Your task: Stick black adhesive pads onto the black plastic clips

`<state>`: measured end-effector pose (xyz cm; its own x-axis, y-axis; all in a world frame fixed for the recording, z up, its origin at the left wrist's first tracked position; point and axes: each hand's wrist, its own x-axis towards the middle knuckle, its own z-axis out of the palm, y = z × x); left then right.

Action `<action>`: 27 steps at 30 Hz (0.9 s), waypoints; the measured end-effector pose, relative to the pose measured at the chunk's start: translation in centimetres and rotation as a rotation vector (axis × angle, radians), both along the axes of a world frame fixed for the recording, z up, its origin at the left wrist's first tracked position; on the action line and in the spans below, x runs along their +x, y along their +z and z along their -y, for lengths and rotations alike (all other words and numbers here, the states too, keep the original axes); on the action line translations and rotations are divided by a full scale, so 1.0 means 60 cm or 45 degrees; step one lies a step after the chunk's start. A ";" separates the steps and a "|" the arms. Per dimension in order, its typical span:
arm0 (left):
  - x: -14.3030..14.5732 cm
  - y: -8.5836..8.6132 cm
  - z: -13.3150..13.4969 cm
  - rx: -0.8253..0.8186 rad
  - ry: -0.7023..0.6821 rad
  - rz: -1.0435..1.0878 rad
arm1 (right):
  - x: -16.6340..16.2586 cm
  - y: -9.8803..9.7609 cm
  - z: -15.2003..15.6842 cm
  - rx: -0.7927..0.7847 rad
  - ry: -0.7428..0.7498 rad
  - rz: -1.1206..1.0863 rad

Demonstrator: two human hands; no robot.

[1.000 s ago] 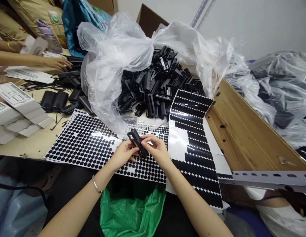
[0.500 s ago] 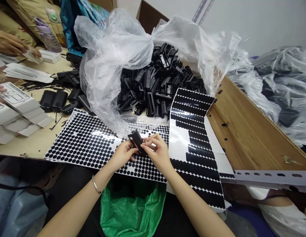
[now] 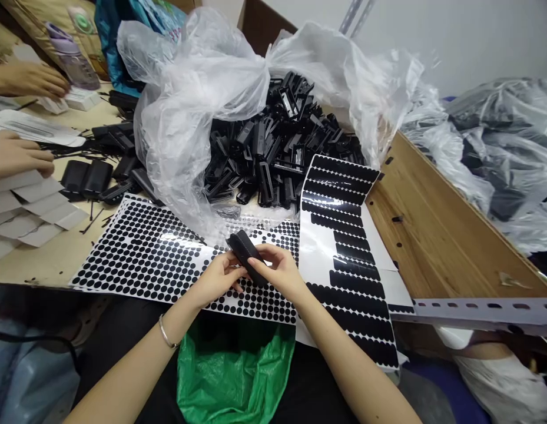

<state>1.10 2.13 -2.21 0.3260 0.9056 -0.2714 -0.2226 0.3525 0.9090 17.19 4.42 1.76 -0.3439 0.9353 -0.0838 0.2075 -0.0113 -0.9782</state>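
Low in the centre of the frame, left hand [image 3: 218,277] and right hand [image 3: 279,272] pinching a small black plastic clip part [image 3: 247,254] between fingertips from both sides, held tilted just above a white backing sheet of round black adhesive dots [image 3: 145,250]. Beside it to the right, a white sheet of long black adhesive strips [image 3: 344,253], bent upward at its far end. Behind, at upper centre, an opened clear plastic bag [image 3: 198,100] heaped with black plastic parts [image 3: 277,147]. Below, a green plastic bag [image 3: 233,377] at the lap. At far left, another person's hands [image 3: 17,156] on flat white cardboard boxes [image 3: 30,206].
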 end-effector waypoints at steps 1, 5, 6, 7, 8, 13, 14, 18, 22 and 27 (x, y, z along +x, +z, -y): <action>0.001 0.001 0.000 0.003 0.014 0.006 | -0.003 -0.001 0.002 0.064 -0.028 0.044; 0.001 0.009 0.003 0.029 0.059 0.089 | -0.013 -0.007 0.007 0.323 -0.064 0.286; 0.000 0.010 0.003 0.031 0.062 0.092 | -0.015 -0.007 0.008 0.344 -0.045 0.335; -0.001 0.009 0.003 0.031 0.069 0.082 | -0.015 -0.007 0.008 0.349 -0.016 0.361; -0.002 0.008 0.003 0.035 0.081 0.063 | -0.015 -0.007 0.008 0.343 0.014 0.360; -0.004 -0.002 0.001 0.105 0.113 0.064 | -0.001 0.004 -0.007 0.205 0.234 0.145; -0.004 -0.003 0.001 0.114 0.091 0.066 | 0.008 0.007 -0.015 0.169 0.241 0.110; 0.000 -0.003 0.004 0.091 0.043 0.006 | 0.071 0.011 -0.071 0.276 -0.288 0.278; 0.006 -0.001 0.007 0.066 0.018 0.019 | 0.143 -0.006 -0.129 0.577 -0.731 1.041; 0.008 0.002 0.008 0.047 -0.043 -0.048 | 0.169 -0.029 -0.155 0.514 -0.727 1.172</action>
<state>1.56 1.67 -2.08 0.3470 0.9038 -0.2505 -0.1761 0.3251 0.9292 27.33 13.72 0.03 0.1735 0.9505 0.2576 0.9091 -0.0541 -0.4130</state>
